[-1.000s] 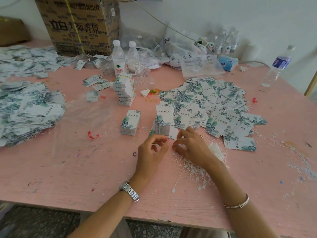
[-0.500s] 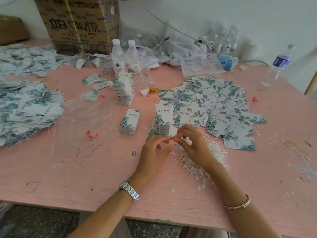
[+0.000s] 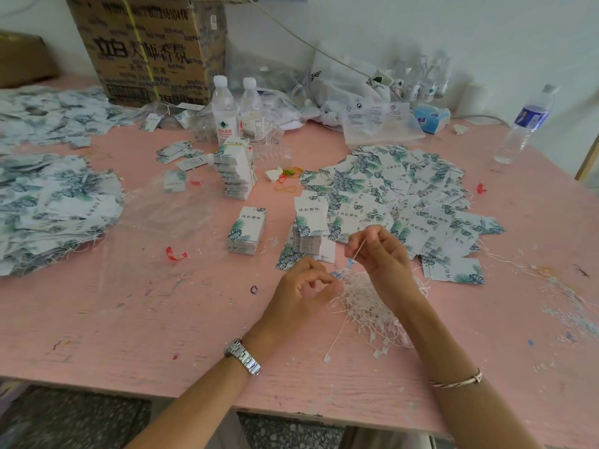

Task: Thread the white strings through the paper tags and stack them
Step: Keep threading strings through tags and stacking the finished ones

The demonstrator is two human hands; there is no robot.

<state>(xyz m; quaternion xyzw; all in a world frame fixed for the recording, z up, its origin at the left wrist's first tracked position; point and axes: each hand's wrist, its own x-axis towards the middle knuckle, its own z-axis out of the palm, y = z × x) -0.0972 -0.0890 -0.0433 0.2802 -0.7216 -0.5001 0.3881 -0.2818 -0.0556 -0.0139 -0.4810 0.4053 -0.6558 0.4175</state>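
String selection is in hand: right hand (image 3: pixel 381 254) holds 1 white string (image 3: pixel 359 249) in a narrow grip above the string pile (image 3: pixel 366 307) on the counter (image 3: pixel 146 319), left hand (image 3: pixel 301 286) curled beside it, grip indeterminate; next move likely needs a tag from the near stack (image 3: pixel 309 222), hole aligned.

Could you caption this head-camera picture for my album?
Right hand pinches a white string above the pile; left hand beside it, tags stacked behind.

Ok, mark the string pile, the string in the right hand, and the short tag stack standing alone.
pile of white strings (image 3: pixel 363 306), head view, middle of the tangle.
white string (image 3: pixel 358 250), head view, taut stretch below the right hand (image 3: pixel 384 254).
short tag stack (image 3: pixel 249 225), head view, printed top tag.
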